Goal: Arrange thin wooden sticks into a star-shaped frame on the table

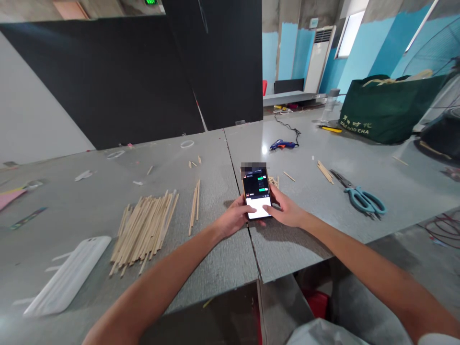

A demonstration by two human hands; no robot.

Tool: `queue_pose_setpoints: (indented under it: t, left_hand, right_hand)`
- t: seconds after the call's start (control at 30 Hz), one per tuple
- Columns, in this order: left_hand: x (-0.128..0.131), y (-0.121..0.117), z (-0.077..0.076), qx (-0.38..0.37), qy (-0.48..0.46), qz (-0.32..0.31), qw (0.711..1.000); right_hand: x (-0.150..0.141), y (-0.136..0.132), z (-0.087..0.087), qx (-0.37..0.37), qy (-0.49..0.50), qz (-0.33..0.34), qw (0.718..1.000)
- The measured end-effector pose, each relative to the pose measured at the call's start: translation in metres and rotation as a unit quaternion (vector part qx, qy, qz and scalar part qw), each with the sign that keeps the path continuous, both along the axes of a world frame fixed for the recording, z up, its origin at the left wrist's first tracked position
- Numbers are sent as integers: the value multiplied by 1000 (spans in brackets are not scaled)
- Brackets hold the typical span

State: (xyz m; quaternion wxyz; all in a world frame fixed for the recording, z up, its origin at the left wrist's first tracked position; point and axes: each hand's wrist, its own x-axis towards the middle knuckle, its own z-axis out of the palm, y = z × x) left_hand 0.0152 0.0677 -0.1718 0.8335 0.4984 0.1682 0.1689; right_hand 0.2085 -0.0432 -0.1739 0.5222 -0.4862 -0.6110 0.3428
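Note:
A smartphone (256,191) with a lit screen is held upright between both hands, over the seam of the grey table. My left hand (234,216) grips its left side, thumb on the white lower part of the screen. On the opposite side my right hand (287,208) grips it too, its thumb also over that white area. Short cut sticks (273,181) lie partly hidden behind the phone. Left of my hands are a few long wooden sticks (194,206) and a large pile of similar sticks (145,230).
Teal-handled scissors (363,199) lie at right beside several sticks (325,171). A blue glue gun (283,144) with its cord lies farther back. Beyond are a yellow cutter (330,129) and a green bag (390,110). A white case-like object (70,275) rests front left. Black panels (136,81) stand behind.

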Motion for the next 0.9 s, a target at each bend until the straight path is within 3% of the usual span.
queue_pose_setpoints:
  t: [0.4,0.9]
  left_hand:
    - [2,2,1,-49,-14,5,999]
    - [0,1,0,-5,-9,-14,1000]
  right_hand:
    - [1,-2,1,-22,12,-4,1000]
    - [-3,-2,4,-22,-49,-54,997]
